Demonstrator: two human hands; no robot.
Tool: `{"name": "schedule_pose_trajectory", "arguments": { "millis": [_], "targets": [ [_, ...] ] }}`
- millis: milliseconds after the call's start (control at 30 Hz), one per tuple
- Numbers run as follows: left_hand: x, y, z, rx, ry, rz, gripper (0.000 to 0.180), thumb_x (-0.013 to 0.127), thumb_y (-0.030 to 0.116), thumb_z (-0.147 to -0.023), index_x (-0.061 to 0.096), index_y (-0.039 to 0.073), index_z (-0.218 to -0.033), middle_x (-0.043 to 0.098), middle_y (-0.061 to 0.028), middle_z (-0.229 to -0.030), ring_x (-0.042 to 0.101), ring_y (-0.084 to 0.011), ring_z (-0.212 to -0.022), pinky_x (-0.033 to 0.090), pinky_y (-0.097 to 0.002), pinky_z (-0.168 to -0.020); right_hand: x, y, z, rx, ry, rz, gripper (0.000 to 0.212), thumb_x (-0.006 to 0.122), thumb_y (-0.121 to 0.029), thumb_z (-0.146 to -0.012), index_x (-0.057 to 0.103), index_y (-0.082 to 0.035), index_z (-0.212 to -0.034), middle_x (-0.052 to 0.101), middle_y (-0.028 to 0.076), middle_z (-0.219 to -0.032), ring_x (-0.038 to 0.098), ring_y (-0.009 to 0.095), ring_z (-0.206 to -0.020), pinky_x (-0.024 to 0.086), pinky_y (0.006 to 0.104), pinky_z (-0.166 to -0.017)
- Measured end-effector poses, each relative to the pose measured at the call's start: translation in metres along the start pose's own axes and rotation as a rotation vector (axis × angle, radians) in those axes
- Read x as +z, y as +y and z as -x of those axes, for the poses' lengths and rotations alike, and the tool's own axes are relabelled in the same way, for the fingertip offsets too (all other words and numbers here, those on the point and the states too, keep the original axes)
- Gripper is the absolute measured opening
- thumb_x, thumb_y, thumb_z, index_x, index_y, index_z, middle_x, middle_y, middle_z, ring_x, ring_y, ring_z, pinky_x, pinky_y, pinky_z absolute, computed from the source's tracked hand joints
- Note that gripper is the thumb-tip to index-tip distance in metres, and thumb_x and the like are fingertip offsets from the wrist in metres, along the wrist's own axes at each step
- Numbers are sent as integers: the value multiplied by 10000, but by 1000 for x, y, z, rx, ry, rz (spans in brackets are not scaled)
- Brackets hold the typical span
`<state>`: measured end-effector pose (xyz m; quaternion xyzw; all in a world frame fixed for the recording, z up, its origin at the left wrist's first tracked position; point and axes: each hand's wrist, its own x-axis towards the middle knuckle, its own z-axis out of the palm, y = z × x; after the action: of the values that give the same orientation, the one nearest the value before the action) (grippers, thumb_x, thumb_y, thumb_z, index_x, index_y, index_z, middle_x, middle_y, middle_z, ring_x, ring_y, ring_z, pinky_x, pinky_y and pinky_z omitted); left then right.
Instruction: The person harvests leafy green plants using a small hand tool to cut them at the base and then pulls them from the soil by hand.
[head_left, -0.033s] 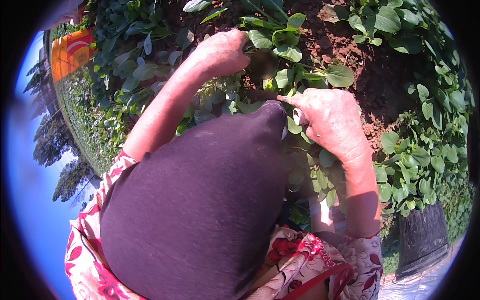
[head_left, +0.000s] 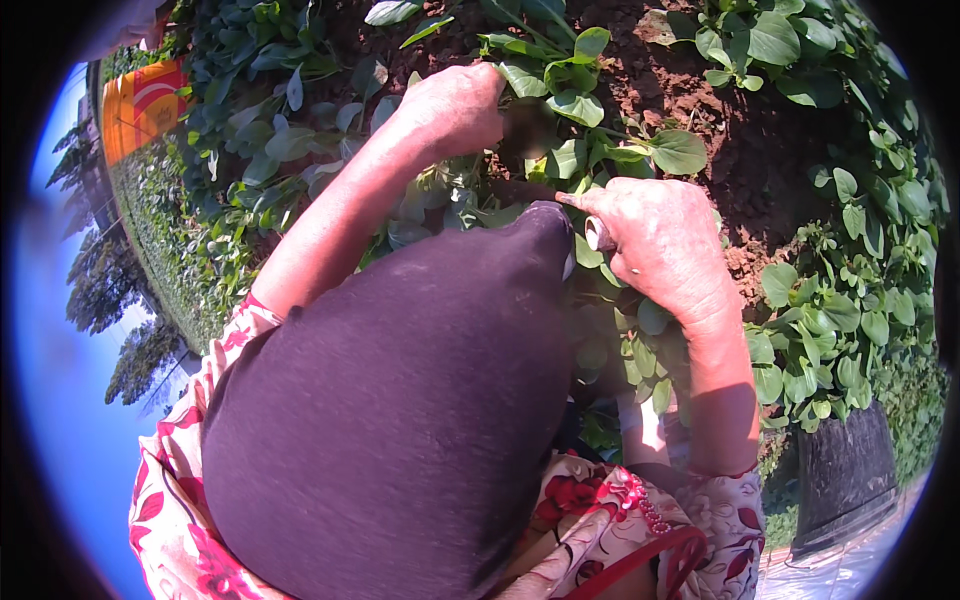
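My left hand (head_left: 455,110) is closed among the leaves at upper centre. Its fingertips point down and away, so whatever they grip cannot be made out. Just right of it grows a leafy green plant (head_left: 577,106) with broad, rounded leaves. My right hand (head_left: 665,245) is wrapped round a short tool handle (head_left: 598,234), whose round, pale end shows by the thumb side. The index finger stretches left, low over the plants. A brown, narrow shape lies ahead of that finger; whether it belongs to the tool cannot be told.
Dark cloth (head_left: 390,400) covers the middle of the view and hides what lies below it. Reddish soil (head_left: 670,90) shows between rows of leafy plants (head_left: 840,310). An orange sign (head_left: 145,108) stands far left. A dark board (head_left: 845,475) is at lower right.
My left hand and forearm have shifted slightly to the right. The right hand keeps its place and its grip on the handle.
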<state>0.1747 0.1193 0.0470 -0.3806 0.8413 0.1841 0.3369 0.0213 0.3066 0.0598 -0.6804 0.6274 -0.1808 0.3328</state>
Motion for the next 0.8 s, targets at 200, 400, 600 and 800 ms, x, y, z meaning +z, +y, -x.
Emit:
{"name": "schedule_pose_trajectory", "arguments": {
  "millis": [200, 400, 600, 800],
  "targets": [
    [34, 26, -22, -27, -28, -81, 304, 645, 348, -783, 724, 63, -851, 699, -140, -803, 696, -289, -762, 550, -390, -678, -9, -3, 3, 86, -5, -50, 74, 635, -84, -712, 662, -101, -779, 630, 97, -694, 638, 290, -661, 501, 405, -575],
    [74, 11, -35, -12, 63, -18, 209, 637, 166, -732, 716, 66, -898, 710, -136, -905, 693, -318, -866, 555, -411, -727, -13, -7, 12, 113, 39, -53, 116, 627, -63, -705, 661, -99, -810, 623, 89, -688, 635, 289, -670, 497, 408, -596],
    [81, -10, -27, 56, 67, 83, 241, 583, 105, -730, 661, 27, -944, 668, -173, -1022, 669, -335, -922, 552, -430, -764, -33, -11, 34, 230, 110, -100, 218, 618, -15, -669, 675, -123, -850, 605, 58, -684, 627, 268, -661, 494, 396, -598],
    [75, -6, -15, 365, 237, -18, 165, 555, 75, -733, 619, 19, -874, 655, -158, -841, 661, -327, -785, 544, -427, -701, -47, -5, 62, 414, 201, -43, 237, 698, -43, -712, 717, -90, -944, 689, 87, -848, 654, 280, -731, 506, 356, -630]
  ]
}}
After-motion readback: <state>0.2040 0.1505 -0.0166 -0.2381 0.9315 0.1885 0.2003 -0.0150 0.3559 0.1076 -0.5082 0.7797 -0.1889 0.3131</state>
